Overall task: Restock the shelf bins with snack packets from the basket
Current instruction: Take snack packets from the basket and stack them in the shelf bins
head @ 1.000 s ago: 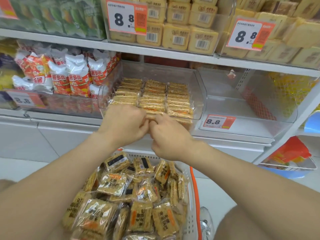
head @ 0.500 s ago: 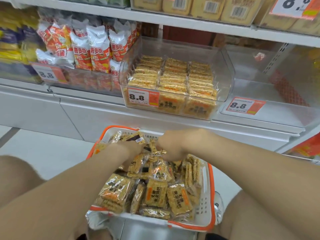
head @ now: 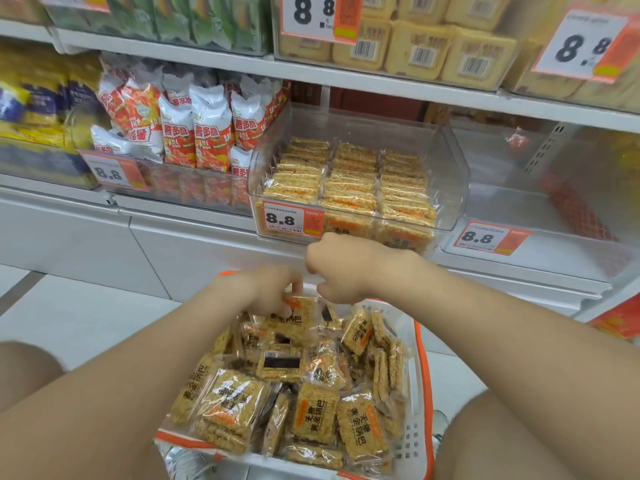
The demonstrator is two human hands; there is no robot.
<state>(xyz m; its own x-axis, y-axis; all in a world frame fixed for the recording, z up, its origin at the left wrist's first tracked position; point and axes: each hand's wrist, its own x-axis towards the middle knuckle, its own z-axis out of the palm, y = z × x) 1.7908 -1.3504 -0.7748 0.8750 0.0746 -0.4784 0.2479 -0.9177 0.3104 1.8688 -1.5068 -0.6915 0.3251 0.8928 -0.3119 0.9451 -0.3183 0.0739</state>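
**Left grip** (head: 273, 292): fingertips and thumb pinch the top edge of one clear-wrapped golden rice-cracker packet with an orange label (head: 299, 315). The packet stands tilted directly under this grip, at the far end of the heap.

**Right grip** (head: 343, 268): fingers curled inward, just beside the left grip and slightly higher. Whether anything lies inside the curl cannot be told.

**White slotted plastic basket with orange rim** (head: 420, 368): beneath both grips. It holds a loose heap of matching cracker packets (head: 313, 415) lying at all angles, some on edge.

**Clear rigid plastic shelf bin** (head: 453, 188): just beyond and above the grips. It holds three neat rows of the same packets on edge. An orange-and-white "8.8" price tag (head: 289, 220) sits on the front wall, on the left grip's side.

**Step in hand (judged):** drawing one packet from the heap for the bin.

**Handling notes (judged):**
- The film looks slippery and the cracker brittle, so hold the packet by its edges and do not squeeze its face.
- Lift it straight up so packets leaning on it fall away.
- Turn it on edge to match the rows before it passes the front wall.
- Room seems to remain behind the rows, so slide it in there.
- Use the right grip to steady the neighbouring row so it does not topple.
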